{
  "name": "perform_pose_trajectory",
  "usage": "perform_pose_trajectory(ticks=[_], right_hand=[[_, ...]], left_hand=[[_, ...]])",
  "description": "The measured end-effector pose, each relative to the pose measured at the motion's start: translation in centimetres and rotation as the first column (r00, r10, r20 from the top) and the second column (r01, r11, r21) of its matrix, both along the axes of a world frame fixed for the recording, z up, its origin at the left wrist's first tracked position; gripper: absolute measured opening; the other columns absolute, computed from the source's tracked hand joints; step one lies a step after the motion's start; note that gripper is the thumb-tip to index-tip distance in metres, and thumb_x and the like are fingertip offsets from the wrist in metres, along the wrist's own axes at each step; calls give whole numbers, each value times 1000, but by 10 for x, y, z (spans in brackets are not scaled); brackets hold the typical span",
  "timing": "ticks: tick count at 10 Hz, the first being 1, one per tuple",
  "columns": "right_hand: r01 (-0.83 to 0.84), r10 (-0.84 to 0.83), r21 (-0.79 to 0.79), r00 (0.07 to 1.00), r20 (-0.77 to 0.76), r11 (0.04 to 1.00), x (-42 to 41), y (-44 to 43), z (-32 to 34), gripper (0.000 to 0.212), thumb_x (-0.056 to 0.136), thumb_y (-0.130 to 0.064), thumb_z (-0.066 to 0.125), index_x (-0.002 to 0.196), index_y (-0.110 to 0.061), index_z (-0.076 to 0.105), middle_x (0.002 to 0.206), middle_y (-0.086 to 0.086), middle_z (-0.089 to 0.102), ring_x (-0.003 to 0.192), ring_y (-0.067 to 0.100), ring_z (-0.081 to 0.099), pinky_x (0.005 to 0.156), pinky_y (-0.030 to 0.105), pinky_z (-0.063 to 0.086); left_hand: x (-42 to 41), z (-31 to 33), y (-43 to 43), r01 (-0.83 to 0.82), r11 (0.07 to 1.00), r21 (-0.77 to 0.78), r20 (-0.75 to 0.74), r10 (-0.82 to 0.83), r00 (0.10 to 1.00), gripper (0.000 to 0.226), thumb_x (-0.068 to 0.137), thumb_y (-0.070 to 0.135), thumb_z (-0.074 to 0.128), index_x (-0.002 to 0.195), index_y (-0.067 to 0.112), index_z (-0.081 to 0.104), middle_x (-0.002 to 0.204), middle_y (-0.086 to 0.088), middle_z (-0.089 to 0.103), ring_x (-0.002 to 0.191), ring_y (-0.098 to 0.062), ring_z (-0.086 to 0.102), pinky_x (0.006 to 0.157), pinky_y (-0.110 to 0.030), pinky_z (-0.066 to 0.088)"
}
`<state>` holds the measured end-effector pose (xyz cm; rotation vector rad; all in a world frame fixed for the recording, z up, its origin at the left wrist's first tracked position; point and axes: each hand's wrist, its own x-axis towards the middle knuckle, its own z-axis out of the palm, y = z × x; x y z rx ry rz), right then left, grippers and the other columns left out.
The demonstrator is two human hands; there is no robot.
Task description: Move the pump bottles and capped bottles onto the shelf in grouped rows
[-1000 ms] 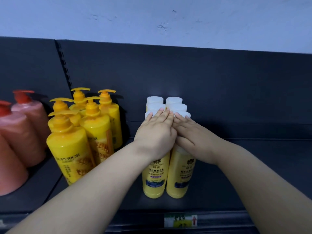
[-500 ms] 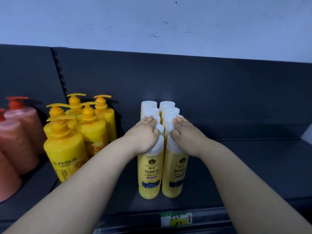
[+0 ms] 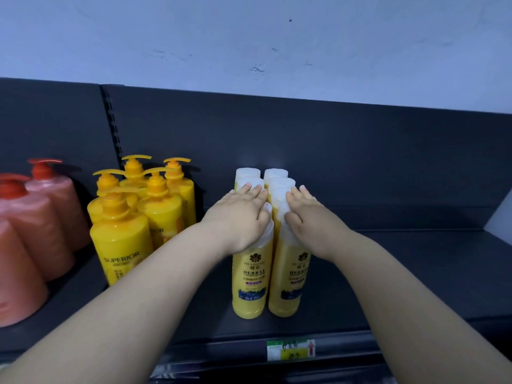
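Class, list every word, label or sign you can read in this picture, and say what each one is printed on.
"SUPERIOR": on the front yellow pump bottle.
"HERBAL": on the left front capped bottle.
"HERBA": on the right front capped bottle, the word's end out of sight.
"OR": on the pump bottle behind it, the rest hidden.
Small print under these words: too small to read.
Shelf-edge tag: a red arrow; its text is blurred.

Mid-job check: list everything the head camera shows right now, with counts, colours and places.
capped bottles: about eight, some hidden by hands; yellow, white caps; two rows, shelf centre
yellow pump bottles: five, clustered left of them
pink pump bottles: three, red pumps, far left
shelf: one, dark grey
price label: one, green-yellow, shelf front edge
wall: pale blue, above
left hand: flat on left row's caps
right hand: flat on right row's caps
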<state>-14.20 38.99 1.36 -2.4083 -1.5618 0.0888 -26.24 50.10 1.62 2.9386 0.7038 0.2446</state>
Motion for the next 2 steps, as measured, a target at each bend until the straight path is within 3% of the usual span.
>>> perform_pose_trajectory(ticks=[1, 2], right_hand=[[-56, 51, 58, 995, 87, 997, -21, -16, -8, 53, 102, -28, 23, 149, -5, 15, 159, 8, 9, 146, 14, -5, 116, 25, 0], [-64, 55, 45, 983, 173, 997, -41, -28, -21, 58, 101, -39, 22, 151, -13, 6, 159, 2, -4, 144, 11, -15, 117, 25, -7]], left_hand=[[-21, -9, -8, -19, 993, 119, 54, 13, 998, 54, 101, 36, 16, 151, 18, 6, 159, 2, 3, 145, -11, -3, 117, -30, 0], [-39, -19, -17, -46, 983, 176, 81, 32, 996, 56, 101, 40, 17, 151, 19, 4, 159, 2, 2, 145, -11, -6, 116, -30, -3]])
